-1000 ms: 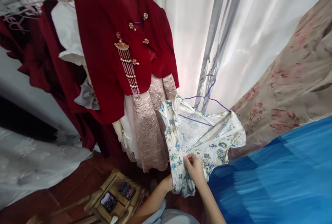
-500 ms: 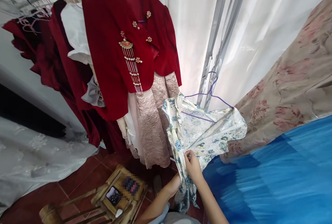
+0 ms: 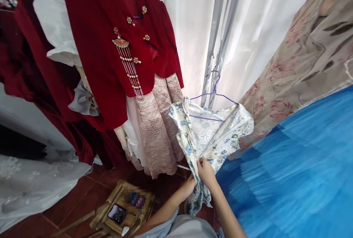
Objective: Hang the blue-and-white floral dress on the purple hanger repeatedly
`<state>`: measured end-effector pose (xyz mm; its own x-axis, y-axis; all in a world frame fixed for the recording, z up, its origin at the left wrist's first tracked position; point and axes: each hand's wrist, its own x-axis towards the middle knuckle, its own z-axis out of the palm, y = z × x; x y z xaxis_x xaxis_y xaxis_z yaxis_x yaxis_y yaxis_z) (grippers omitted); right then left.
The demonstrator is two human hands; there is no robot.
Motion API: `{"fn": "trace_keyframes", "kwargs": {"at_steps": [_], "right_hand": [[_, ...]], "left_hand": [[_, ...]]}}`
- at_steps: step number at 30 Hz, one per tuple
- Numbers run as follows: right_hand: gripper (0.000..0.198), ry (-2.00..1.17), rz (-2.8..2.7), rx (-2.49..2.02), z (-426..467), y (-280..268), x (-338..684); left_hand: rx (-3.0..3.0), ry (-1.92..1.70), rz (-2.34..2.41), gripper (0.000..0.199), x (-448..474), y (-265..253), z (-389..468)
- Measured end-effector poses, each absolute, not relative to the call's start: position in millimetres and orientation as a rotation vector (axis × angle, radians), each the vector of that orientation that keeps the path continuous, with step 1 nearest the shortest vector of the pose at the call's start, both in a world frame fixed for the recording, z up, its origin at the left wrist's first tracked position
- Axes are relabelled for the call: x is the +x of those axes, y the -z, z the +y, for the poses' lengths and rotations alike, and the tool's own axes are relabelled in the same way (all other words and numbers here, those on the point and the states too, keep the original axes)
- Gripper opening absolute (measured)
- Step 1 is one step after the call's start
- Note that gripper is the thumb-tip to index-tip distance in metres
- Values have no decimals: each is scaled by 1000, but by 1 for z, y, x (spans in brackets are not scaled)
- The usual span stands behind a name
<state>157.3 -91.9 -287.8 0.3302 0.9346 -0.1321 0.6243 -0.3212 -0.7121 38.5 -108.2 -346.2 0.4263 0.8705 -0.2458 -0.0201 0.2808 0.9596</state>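
Observation:
A white garment [image 3: 212, 131] with blue and yellow flowers hangs from a purple hanger [image 3: 214, 90], its wide neckline open. My right hand [image 3: 205, 170] is closed on the front of the floral garment, pinching the cloth where the neckline comes to a point. Lower down, at the garment's left edge, my left hand [image 3: 189, 187] touches the cloth, with its fingers hidden behind the fabric. The lower part of the garment falls in bunched folds below both hands.
A red jacket [image 3: 110, 65] with beaded brooches hangs over a pink brocade skirt [image 3: 157, 131] at left. Behind stands a grey metal pole [image 3: 216, 24]. Blue cloth [image 3: 289, 179] and a floral drape [image 3: 284, 83] fill the right. A wooden chair [image 3: 110, 203] holds a phone [image 3: 117, 213].
The view has shifted, so the clothes sit further left in the picture. The garment is drawn narrower around my hands. My right hand keeps its pinch on the cloth.

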Motion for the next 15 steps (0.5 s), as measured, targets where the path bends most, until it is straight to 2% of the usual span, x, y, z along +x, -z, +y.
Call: {"fn": "trace_keyframes", "kwargs": {"at_steps": [3, 9, 15], "right_hand": [[26, -730, -1314, -1983, -98, 290, 150], [42, -910, -1045, -1618, -133, 311, 139], [54, -999, -826, -1462, -157, 303, 130]], "left_hand": [[1093, -765, 1027, 46, 29, 347, -110], [1305, -1281, 1269, 50, -13, 342, -118], [1669, -1139, 1020, 31, -9, 332, -123]]}}
